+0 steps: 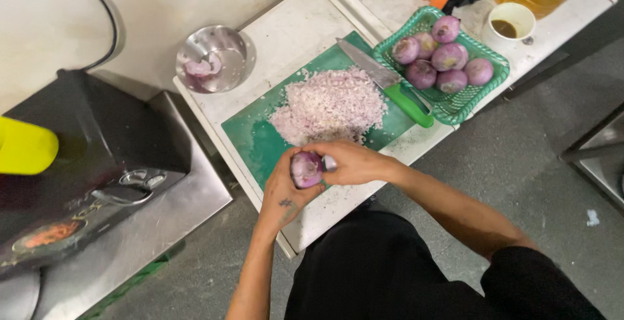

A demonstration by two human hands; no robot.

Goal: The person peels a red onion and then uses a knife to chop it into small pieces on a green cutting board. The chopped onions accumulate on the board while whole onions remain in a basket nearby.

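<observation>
Step in hand: peeling, by the look of it. Both hands are at one purple onion, held in the air just past the near edge of the green cutting board, over the near side of the desk.
Left hand: the left hand cups the onion from below and behind, palm up, fingers wrapped around it, wrist bent toward the board.
Right hand: the right hand comes in from the side, fingers curled together and pinching at the onion's end; a small pale, shiny thing sits between its fingertips, and I cannot tell whether it is skin or a small tool.
Arms: both forearms reach forward from the body, elbows out, meeting in front of the black apron.
Next move calls for: I'd judge a steady hold from the left hand while the right pulls the skin away, turning the bulb bit by bit.
On the board: a heap of finely chopped onion, and a knife with a green handle lying slantwise just beside it, untouched.
Nearby: a green basket holding more purple onions, a steel bowl with a few onion scraps, a small cup with dark liquid.
</observation>
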